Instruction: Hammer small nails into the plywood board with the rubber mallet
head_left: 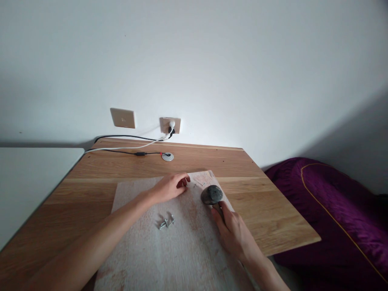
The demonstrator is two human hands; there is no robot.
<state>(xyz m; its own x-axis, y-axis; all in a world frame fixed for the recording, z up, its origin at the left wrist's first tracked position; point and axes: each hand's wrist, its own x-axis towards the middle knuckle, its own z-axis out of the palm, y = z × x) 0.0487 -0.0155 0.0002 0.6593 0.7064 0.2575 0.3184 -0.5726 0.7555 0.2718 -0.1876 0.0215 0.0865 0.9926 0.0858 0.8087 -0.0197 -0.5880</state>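
A mallet with a dark rounded head [211, 195] is in my right hand [233, 226], whose fingers wrap round its handle. The head is over the right part of a pale, worn wooden board [145, 254]. My left hand [172, 186] is near the board's far edge, its fingers curled together at the tips. Whatever they pinch is too small to make out. Just right of those fingers, a small thin metal piece [201, 184] shows on the board. Several silver screws or bolts [166, 222] are grouped on the board between my forearms.
The board rests on a wooden tabletop [273, 214] against a white wall. Cables [130, 148] run along its back to a wall socket [170, 125], beside a blank plate [123, 118]. A round cable grommet [167, 157] is set in the top. Purple fabric [342, 210] bulges at right.
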